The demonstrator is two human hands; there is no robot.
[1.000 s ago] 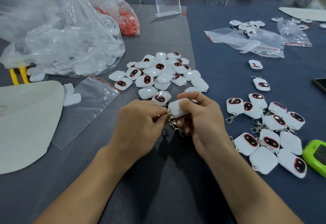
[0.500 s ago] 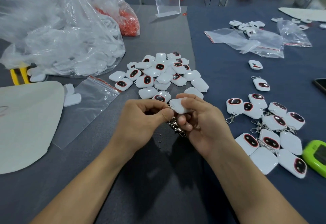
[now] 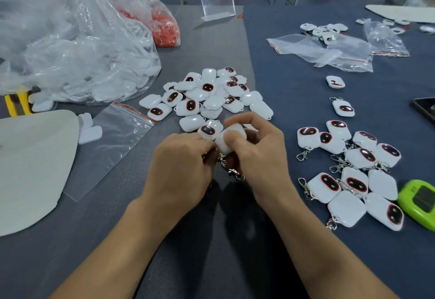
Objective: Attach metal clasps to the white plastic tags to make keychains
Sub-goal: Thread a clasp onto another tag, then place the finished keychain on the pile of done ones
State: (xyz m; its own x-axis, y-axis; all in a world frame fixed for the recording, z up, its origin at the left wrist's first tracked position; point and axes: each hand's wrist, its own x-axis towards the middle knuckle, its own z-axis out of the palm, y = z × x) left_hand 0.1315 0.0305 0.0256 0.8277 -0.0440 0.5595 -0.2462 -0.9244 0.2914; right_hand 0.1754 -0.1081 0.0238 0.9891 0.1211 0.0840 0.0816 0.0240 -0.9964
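Observation:
My right hand (image 3: 259, 150) pinches a white plastic tag (image 3: 226, 142) between thumb and fingers, its blank side up. My left hand (image 3: 181, 164) meets it at the tag's lower left corner, fingers curled round a metal clasp (image 3: 231, 171) whose chain hangs down between the hands. Exactly how the clasp joins the tag is hidden by my fingers. A pile of loose white tags (image 3: 207, 96) with red-rimmed black windows lies just beyond my hands. Finished tags with clasps (image 3: 353, 169) are spread on the blue cloth to the right.
A large clear bag of white parts (image 3: 75, 46) and a bag of red pieces (image 3: 164, 30) sit at the back left. An empty zip bag (image 3: 110, 143) lies left of my hands. A green device (image 3: 421, 202) and a dark phone (image 3: 426, 108) are at the right edge.
Both hands have shifted slightly away from me. My right hand has turned the tag and raised its index finger over it, while my left hand has closed in on the tag's corner.

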